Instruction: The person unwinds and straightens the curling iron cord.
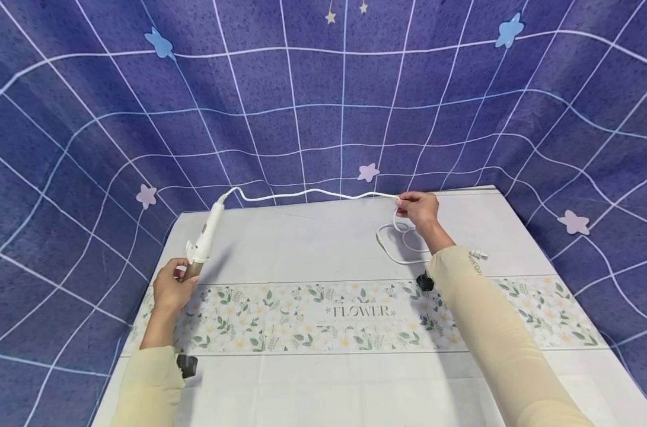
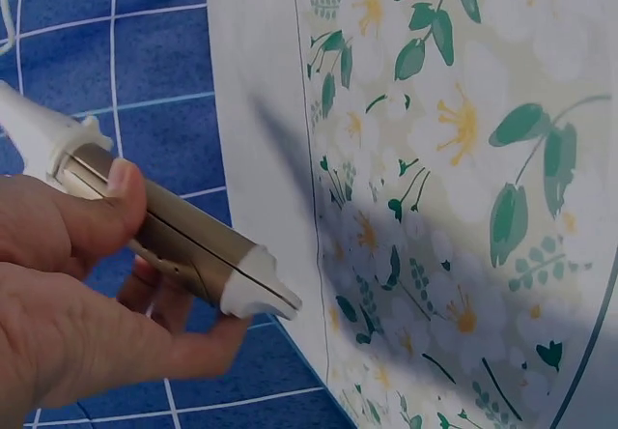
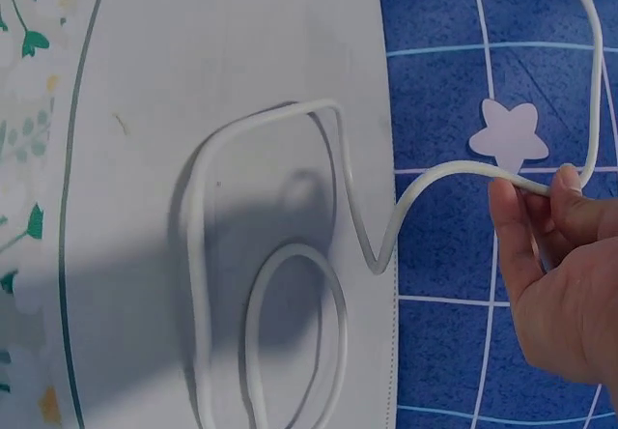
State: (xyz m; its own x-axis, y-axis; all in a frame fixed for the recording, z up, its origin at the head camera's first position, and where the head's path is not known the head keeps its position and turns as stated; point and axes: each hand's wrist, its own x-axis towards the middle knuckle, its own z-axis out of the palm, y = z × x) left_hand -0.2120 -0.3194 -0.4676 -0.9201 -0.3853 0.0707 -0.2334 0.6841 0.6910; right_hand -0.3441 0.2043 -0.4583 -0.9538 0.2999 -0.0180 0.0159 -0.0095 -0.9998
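Observation:
A white curling iron (image 1: 208,231) with a gold-brown barrel (image 2: 174,231) is held by my left hand (image 1: 172,287), handle pointing up and away. The thumb and fingers grip the barrel, and its white tip (image 2: 259,286) sticks out past them. From the handle's end, a white cord (image 1: 315,190) runs across to my right hand (image 1: 419,209). There, thumb and fingertips pinch it above the far part of the table. Below that hand the cord drops into loose loops (image 3: 198,255) on the tabletop. The plug (image 1: 479,254) lies beside the right sleeve.
The table is covered by a white cloth (image 1: 302,237) with a flowered band (image 1: 296,332) marked "FLOWER". A purple-blue curtain (image 1: 323,130) with grid lines and stars rises behind the table and at both sides. Black straps (image 1: 187,366) show at both wrists.

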